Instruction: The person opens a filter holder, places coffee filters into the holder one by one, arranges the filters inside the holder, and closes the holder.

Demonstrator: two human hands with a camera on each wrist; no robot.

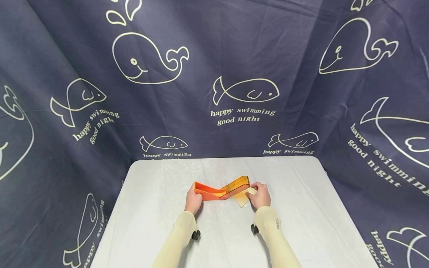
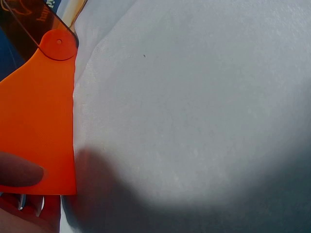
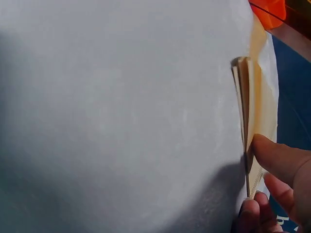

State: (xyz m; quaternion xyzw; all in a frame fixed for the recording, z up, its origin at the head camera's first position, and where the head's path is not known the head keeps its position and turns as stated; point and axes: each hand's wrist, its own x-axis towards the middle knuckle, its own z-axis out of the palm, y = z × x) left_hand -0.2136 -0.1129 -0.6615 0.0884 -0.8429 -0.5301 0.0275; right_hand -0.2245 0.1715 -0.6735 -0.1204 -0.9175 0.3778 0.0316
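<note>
An orange plastic case (image 1: 211,195) with a hinged see-through amber lid (image 1: 238,182) is held low over the table, its lid swung open toward the right. My left hand (image 1: 193,201) grips the case's left end; in the left wrist view the thumb (image 2: 22,170) lies across the orange side and fingers curl beneath. A thin stack of tan paper coffee filters (image 1: 242,200) hangs beside and partly behind the lid. My right hand (image 1: 262,195) pinches these filters (image 3: 260,104) at one edge, thumb on one face and fingers on the other.
A white cloth-covered table (image 1: 154,223) with rounded far corners lies under both hands. Dark blue curtains (image 1: 201,37) printed with whales and fish hang behind it and on both sides.
</note>
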